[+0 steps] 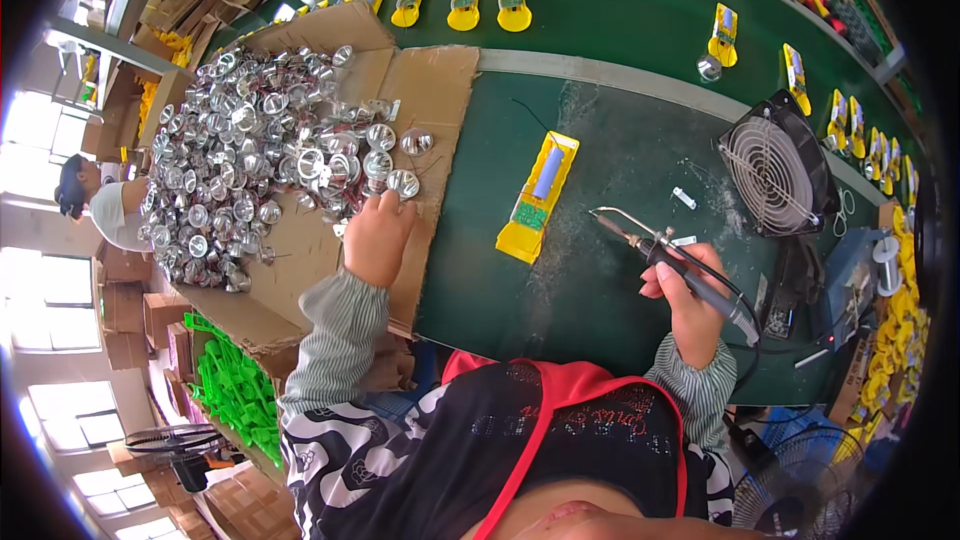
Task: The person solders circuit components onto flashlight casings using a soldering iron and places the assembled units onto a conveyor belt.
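Note:
My left hand (pixel 378 242) is at the right edge of a pile of small silver reflector cups (pixel 235 140) with thin wires. Its curled fingers close at the lower rim of one silver reflector cup (pixel 403 183); the fingertips are partly hidden. In my right hand (pixel 692 302) is a soldering iron (pixel 690 273), with a thin curved metal tube running beside its tip. The tip points left, over the bench and apart from the yellow housing (pixel 521 243). That housing lies tilted between my hands, holding a blue-violet battery cell (pixel 548 172) and a green circuit board (pixel 530 215). A dark wire sticks out of its far end.
Flattened cardboard (pixel 440 90) lies under the reflector pile. A square black fan (pixel 775 168) stands at the right. Along the far green strip (pixel 600 0) sit several yellow housings (pixel 465 2). Green plastic parts (pixel 235 390) fill a box at lower left; another person (pixel 115 208) is beyond the pile.

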`<state>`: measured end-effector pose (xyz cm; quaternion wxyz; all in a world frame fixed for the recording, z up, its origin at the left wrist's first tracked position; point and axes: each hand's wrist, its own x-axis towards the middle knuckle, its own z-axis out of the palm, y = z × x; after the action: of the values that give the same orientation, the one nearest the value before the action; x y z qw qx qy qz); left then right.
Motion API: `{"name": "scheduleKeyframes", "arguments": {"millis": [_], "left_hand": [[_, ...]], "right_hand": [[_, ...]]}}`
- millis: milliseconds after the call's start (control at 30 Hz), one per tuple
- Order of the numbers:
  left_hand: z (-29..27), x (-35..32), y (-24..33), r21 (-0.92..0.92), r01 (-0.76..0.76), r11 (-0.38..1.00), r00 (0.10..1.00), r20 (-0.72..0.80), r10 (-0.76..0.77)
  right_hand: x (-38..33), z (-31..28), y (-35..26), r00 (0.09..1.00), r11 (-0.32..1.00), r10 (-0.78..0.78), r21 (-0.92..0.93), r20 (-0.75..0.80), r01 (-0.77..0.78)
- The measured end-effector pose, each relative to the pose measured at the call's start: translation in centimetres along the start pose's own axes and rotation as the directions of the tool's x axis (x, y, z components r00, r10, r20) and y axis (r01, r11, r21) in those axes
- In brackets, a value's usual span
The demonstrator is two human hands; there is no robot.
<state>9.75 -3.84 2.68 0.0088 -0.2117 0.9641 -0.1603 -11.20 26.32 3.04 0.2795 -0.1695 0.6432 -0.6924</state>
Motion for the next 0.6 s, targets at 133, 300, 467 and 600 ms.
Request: {"name": "scheduleKeyframes", "arguments": {"millis": [133,300,467,600], "left_hand": [[2.0,0.2,-1.2,-0.034,-0.087,0.996,0.996,0.014,0.087],[-0.2,1.6,1.1,-0.624,-0.063,0.779,0.966,-0.235,-0.111],[-1.9,2.6,5.1,-0.743,-0.012,0.67,0.98,-0.142,-0.14],[-1.2,3.0,7.7,-0.784,-0.007,0.62,0.986,-0.107,-0.124]], "right_hand": [[-0.2,0.3,-0.2,0.999,1.0,-0.013,0.022,0.05,0.012],[0.0,0.9,-0.4,0.998,1.0,0.008,0.004,0.063,-0.008],[0.9,2.0,0.2,0.984,0.999,-0.031,0.027,0.173,0.027],[1.8,2.6,0.6,0.973,0.997,-0.043,0.067,0.225,0.028]]}}
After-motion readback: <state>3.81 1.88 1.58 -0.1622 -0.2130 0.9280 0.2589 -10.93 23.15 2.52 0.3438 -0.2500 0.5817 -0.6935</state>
